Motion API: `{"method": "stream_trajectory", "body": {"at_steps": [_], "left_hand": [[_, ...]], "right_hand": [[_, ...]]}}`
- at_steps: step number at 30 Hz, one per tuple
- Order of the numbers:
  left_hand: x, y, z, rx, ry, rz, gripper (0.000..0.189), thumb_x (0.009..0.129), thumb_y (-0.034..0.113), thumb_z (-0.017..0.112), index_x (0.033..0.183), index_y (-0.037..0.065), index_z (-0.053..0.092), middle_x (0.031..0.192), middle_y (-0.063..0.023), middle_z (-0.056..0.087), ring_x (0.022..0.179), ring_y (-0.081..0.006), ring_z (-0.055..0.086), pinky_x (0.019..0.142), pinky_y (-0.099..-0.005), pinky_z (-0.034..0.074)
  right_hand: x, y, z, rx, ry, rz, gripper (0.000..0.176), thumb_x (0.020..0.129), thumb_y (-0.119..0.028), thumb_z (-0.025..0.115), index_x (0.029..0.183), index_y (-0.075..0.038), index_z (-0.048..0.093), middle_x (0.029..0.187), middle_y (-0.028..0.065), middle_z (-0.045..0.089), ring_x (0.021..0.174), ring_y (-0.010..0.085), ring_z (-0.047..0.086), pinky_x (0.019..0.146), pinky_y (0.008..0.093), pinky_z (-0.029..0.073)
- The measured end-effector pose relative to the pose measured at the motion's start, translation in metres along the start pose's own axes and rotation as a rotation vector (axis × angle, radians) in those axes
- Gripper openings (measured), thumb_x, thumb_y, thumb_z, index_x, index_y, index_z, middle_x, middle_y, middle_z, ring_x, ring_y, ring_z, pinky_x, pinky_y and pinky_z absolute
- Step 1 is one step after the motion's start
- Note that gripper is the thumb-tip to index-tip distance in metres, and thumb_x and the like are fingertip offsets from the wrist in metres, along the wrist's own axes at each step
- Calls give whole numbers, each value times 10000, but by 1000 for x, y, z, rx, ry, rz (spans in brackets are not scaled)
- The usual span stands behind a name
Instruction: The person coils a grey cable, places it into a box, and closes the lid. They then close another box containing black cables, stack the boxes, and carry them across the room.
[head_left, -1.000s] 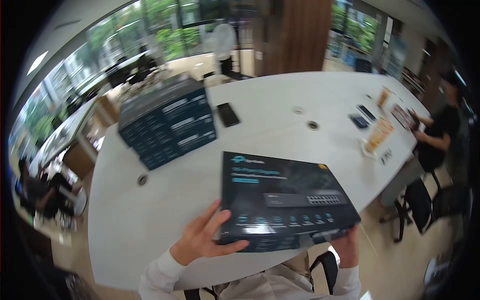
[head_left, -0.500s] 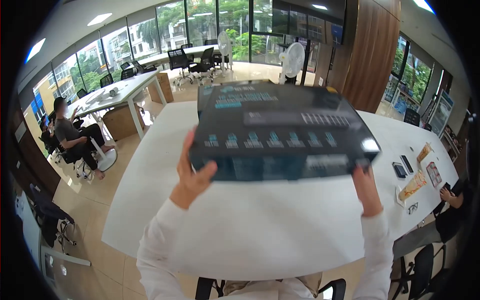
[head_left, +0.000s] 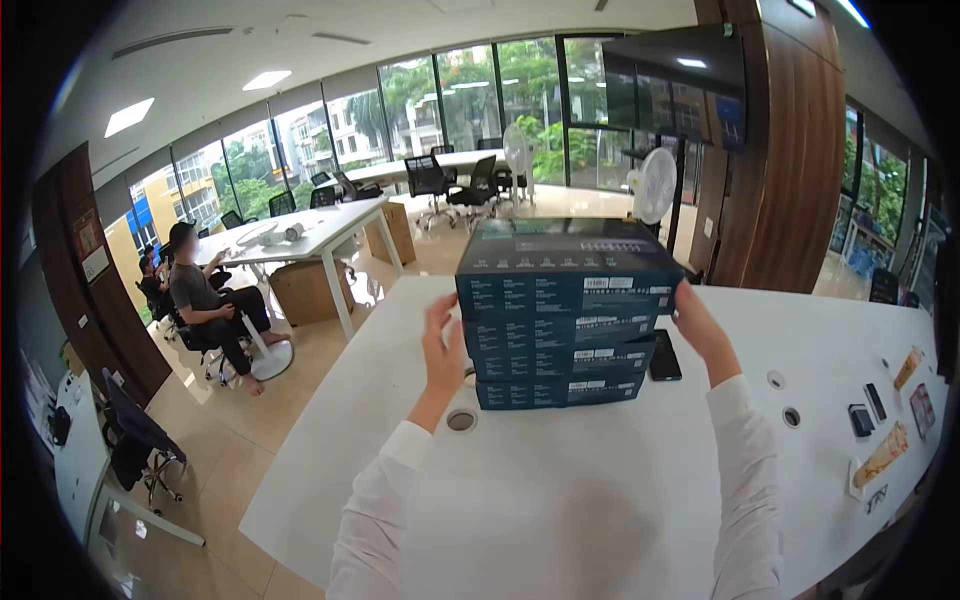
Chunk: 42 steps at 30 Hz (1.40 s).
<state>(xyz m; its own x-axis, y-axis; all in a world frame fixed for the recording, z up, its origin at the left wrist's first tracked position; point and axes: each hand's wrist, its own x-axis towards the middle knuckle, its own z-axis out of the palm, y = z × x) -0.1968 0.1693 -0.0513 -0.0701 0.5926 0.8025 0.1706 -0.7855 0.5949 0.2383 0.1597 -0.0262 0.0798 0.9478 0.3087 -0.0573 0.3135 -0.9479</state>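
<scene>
Atop the stack (head_left: 560, 372) | top box (head_left: 568, 262): flat, black, teal print, barcode labels

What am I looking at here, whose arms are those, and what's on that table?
No machine here: a person wears a camera on the head, so the one rounded view looks out over their own white-sleeved arms. The left hand and right hand lie open against the two ends of a stack of four dark boxes, up near the top box, on a white table. The fingers are not curled around it. A black phone lies just right of the stack, and small items sit near the table's right edge. Another person sits at a desk off to the left.
</scene>
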Motion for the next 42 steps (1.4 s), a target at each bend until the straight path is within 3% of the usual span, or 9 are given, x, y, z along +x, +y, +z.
{"method": "stream_trajectory", "body": {"at_steps": [3, 6, 8, 11, 17, 20, 23, 34, 42], "left_hand": [[35, 12, 17, -226, 292, -530, 627, 1004, 563, 422, 1334, 41, 530, 1344, -124, 535, 1244, -269, 501, 1039, -395, 379], [67, -37, 17, -668, -45, -936, 765, 928, 716, 436, 1287, 59, 591, 1222, -105, 630, 1108, -242, 599, 930, -398, 498], [66, -15, 35, -860, -122, -903, 778, 901, 740, 461, 1226, 56, 638, 1047, -87, 703, 925, -205, 673, 853, -380, 565], [47, 19, 22, -863, -212, -938, 746, 889, 735, 480, 1224, 93, 658, 1024, -71, 711, 1002, -200, 651, 867, -396, 539], [-52, 116, -66, -669, 2, -864, 764, 849, 726, 521, 1392, 190, 529, 1310, -34, 602, 1191, -204, 509, 1037, -371, 335], [-117, 187, -114, -723, 243, -722, 563, 968, 517, 467, 1330, 97, 562, 1299, -59, 628, 1168, -208, 592, 1020, -352, 442], [-196, 246, -163, -608, 548, -697, 567, 933, 500, 515, 1307, 79, 583, 1262, -85, 651, 1174, -230, 599, 1025, -391, 453], [-367, 387, -251, -124, 981, -484, 535, 954, 535, 480, 1237, 101, 611, 1214, -37, 666, 1148, -194, 600, 998, -375, 444], [-431, 391, -279, -46, 1229, -431, 638, 951, 618, 408, 1265, 97, 600, 1209, -39, 667, 1123, -194, 617, 965, -369, 472]], "right_hand": [[35, -5, -14, 422, -139, 83, 770, 913, -714, 482, 1415, -129, 502, 1341, 17, 581, 1256, 204, 498, 1066, 423, 363], [58, 14, -10, 524, -258, 194, 683, 913, -695, 503, 1273, -127, 623, 1180, 29, 667, 1113, 217, 595, 1008, 410, 436], [47, 10, 16, 709, -214, 171, 579, 924, -626, 540, 1208, -136, 662, 1120, 37, 697, 1060, 233, 634, 963, 419, 493], [28, 6, 18, 683, -275, 130, 505, 978, -543, 492, 1229, -131, 642, 1159, 42, 683, 1095, 225, 623, 976, 410, 491], [-32, -12, 58, 644, -463, 44, 601, 1002, -569, 444, 1337, -86, 572, 1207, 62, 664, 1136, 217, 614, 989, 382, 483], [-37, 8, 88, 624, -624, -7, 632, 1014, -579, 403, 1369, -73, 534, 1267, 46, 625, 1172, 194, 579, 1042, 333, 424], [-94, 6, 164, 653, -470, 194, 659, 993, -616, 419, 1385, -97, 524, 1292, 23, 603, 1192, 164, 552, 1052, 309, 401], [-249, 48, 365, 599, -955, 541, 713, 999, -636, 375, 1465, -102, 453, 1425, 47, 522, 1303, 183, 477, 1102, 341, 358], [-283, 53, 435, 520, -1117, 603, 726, 1006, -643, 328, 1482, -103, 424, 1444, 50, 503, 1340, 193, 438, 1114, 351, 342]]}}
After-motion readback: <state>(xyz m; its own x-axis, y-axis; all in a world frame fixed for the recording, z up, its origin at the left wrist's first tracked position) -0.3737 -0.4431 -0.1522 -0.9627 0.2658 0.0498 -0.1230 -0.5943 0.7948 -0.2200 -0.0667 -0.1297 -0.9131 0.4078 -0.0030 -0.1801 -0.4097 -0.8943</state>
